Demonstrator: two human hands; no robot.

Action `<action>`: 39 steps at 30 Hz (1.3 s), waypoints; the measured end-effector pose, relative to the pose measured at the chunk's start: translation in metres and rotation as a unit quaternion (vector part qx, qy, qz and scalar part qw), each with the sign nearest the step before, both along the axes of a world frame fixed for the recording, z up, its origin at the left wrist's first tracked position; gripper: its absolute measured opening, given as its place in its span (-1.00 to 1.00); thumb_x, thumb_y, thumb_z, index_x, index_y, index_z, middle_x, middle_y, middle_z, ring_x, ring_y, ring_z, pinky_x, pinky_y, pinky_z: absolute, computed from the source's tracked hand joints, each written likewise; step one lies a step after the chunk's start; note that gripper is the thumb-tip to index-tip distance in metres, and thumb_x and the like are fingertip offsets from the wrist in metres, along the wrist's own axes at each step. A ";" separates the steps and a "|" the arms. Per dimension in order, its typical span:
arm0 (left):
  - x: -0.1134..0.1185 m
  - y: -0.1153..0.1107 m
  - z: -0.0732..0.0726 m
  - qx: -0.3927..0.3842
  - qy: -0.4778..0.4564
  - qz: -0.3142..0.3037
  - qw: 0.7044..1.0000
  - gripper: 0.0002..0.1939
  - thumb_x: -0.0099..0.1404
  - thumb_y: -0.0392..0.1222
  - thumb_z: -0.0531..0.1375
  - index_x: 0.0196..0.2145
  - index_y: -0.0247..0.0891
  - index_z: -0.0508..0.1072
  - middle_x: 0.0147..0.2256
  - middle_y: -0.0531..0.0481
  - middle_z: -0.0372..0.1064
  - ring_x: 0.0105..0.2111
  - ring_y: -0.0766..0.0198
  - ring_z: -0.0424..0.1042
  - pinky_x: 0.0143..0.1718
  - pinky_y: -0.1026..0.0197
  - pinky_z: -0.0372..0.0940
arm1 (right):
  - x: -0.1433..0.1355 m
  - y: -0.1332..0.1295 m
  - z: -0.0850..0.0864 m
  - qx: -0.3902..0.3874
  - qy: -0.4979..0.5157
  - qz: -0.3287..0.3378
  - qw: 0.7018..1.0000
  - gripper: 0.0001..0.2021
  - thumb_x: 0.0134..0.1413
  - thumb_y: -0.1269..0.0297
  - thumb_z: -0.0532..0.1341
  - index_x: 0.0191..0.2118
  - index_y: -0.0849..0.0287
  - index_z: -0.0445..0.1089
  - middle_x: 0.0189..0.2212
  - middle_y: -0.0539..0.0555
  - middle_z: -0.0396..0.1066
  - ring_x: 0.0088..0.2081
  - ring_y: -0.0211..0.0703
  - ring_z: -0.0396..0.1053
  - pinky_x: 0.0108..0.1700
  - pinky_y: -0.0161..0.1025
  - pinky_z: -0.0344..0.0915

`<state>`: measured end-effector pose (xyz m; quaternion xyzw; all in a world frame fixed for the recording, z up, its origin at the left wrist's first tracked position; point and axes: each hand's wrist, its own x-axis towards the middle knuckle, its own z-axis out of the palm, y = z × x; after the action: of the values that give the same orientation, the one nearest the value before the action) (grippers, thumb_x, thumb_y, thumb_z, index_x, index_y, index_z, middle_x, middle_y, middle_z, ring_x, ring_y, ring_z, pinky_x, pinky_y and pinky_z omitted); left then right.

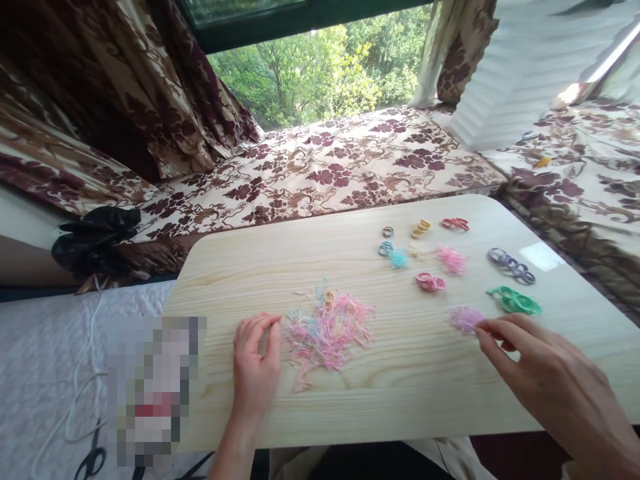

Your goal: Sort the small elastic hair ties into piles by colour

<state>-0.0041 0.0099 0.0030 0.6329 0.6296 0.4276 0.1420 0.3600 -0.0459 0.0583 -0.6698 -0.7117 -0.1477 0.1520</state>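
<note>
A loose mixed pile of pink, blue and yellowish bands (333, 330) lies on the wooden table, left of its middle. Just left of it rests my left hand (257, 357), fingers curled, with a gap between thumb and index and nothing seen in it. My right hand (530, 357) has thumb and index together at the edge of a small purple pile (465, 319); what they pinch is too small to name. Beyond lie a pink pile (451, 259), a blue pile (399, 259) and a pale yellow pile (415, 250).
Hair ties lie at the table's right: green (517, 301), purple-grey (511, 265), pink (430, 282), red (455, 224), yellow (421, 229) and blue (385, 249). A floral-covered ledge (320, 167) borders the far edge. Black scissors (91, 460) lie at the lower left.
</note>
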 end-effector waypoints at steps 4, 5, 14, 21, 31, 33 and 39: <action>0.000 0.001 0.000 0.002 0.000 0.000 1.000 -0.82 0.34 -0.11 0.11 -0.29 -0.15 0.50 -0.24 -0.01 0.50 -0.13 0.12 0.44 0.06 -0.02 0.26 | -0.015 -0.007 -0.003 0.009 0.020 0.024 0.999 -0.63 0.37 0.07 -0.06 -0.26 0.10 0.41 -0.29 0.08 0.50 -0.36 -0.10 0.45 -0.35 -0.16 0.26; 0.000 0.001 0.000 0.001 0.000 -0.001 1.000 -0.82 0.34 -0.11 0.11 -0.29 -0.15 0.50 -0.24 -0.02 0.50 -0.13 0.12 0.44 0.06 -0.03 0.26 | -0.023 -0.010 -0.004 0.003 0.042 0.040 0.998 -0.66 0.37 0.09 -0.04 -0.24 0.10 0.42 -0.28 0.07 0.50 -0.34 -0.12 0.46 -0.32 -0.18 0.28; -0.001 0.003 -0.001 0.009 0.007 -0.004 1.000 -0.79 0.35 -0.11 0.10 -0.31 -0.18 0.50 -0.25 -0.05 0.51 -0.13 0.12 0.43 0.04 0.00 0.27 | -0.062 -0.017 -0.009 -0.084 0.163 0.093 0.979 -0.71 0.34 0.20 0.01 -0.26 0.05 0.46 -0.32 0.01 0.48 -0.32 -0.24 0.47 -0.28 -0.32 0.33; 0.001 0.005 -0.002 0.023 0.019 0.005 1.000 -0.79 0.34 -0.15 0.08 -0.32 -0.19 0.51 -0.27 -0.05 0.53 -0.15 0.13 0.44 -0.01 0.02 0.31 | -0.033 -0.030 -0.023 -0.059 0.080 0.069 0.993 -0.66 0.31 0.17 -0.01 -0.04 0.10 0.46 -0.36 0.04 0.49 -0.38 -0.15 0.49 -0.42 -0.26 0.31; 0.004 0.006 0.000 0.045 0.030 0.013 0.998 -0.81 0.31 -0.24 0.10 -0.34 -0.22 0.53 -0.29 -0.05 0.54 -0.18 0.14 0.46 -0.03 0.05 0.33 | -0.051 -0.022 -0.026 -0.042 0.060 0.099 0.992 -0.63 0.32 0.16 -0.03 -0.02 0.14 0.47 -0.37 0.06 0.48 -0.40 -0.16 0.45 -0.39 -0.22 0.27; 0.004 0.007 -0.001 0.047 0.031 0.017 0.998 -0.81 0.31 -0.24 0.10 -0.34 -0.22 0.53 -0.30 -0.06 0.54 -0.18 0.14 0.46 -0.03 0.05 0.33 | -0.073 -0.013 -0.027 -0.050 0.042 0.126 0.990 -0.65 0.32 0.21 -0.03 -0.04 0.16 0.47 -0.43 0.04 0.44 -0.43 -0.17 0.42 -0.37 -0.23 0.24; 0.004 0.008 -0.002 0.050 0.023 0.025 0.998 -0.82 0.29 -0.26 0.11 -0.36 -0.22 0.53 -0.31 -0.06 0.54 -0.19 0.13 0.46 -0.03 0.04 0.33 | -0.118 0.006 -0.025 -0.064 0.003 0.182 0.981 -0.73 0.28 0.34 0.04 -0.05 0.15 0.45 -0.46 0.05 0.40 -0.40 -0.15 0.37 -0.32 -0.23 0.15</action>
<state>0.0001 0.0179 0.0006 0.6334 0.6260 0.4468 0.0851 0.2418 -0.0402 0.0337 -0.5375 -0.8295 -0.0696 0.1349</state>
